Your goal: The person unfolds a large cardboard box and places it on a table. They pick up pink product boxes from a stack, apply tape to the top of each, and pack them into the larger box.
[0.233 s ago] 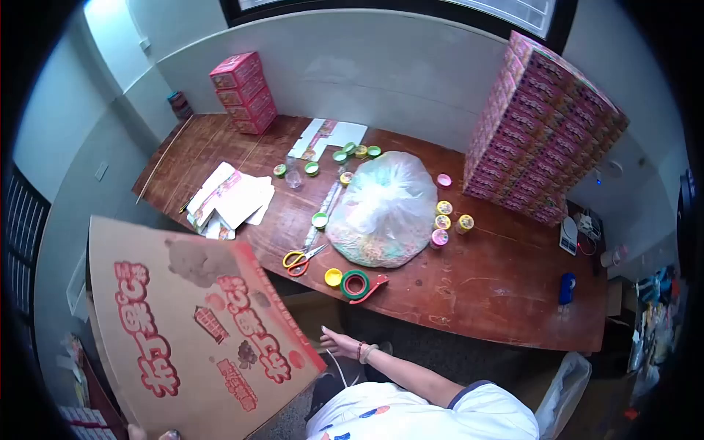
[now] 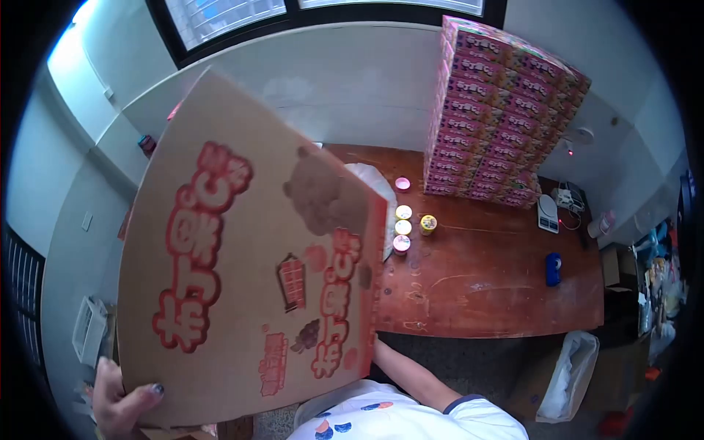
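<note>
- The carton (image 2: 249, 249), a flattened printed sheet, is held up tilted in front of the person and hides the left half of the table (image 2: 499, 293).
- The left hand (image 2: 121, 400) grips its lower left corner. The thumb lies over the printed face and the other fingers are curled behind the edge.
- The right forearm (image 2: 411, 374) runs in behind the carton's lower right edge. The right hand is hidden there, so I cannot tell how its fingers are set.
- A hold at each lower corner probably suits a sheet this wide and floppy.
- The cups (image 2: 403, 227) stand in a short row beside the bag (image 2: 375, 183), near the stacked pink boxes (image 2: 499, 110) against the wall.
- Earlier the carton hung low at the left, well clear of the table. Now it is raised and covers the scissors, tape and most of the bag.
- The right hand was then open and free below the table edge.
</note>
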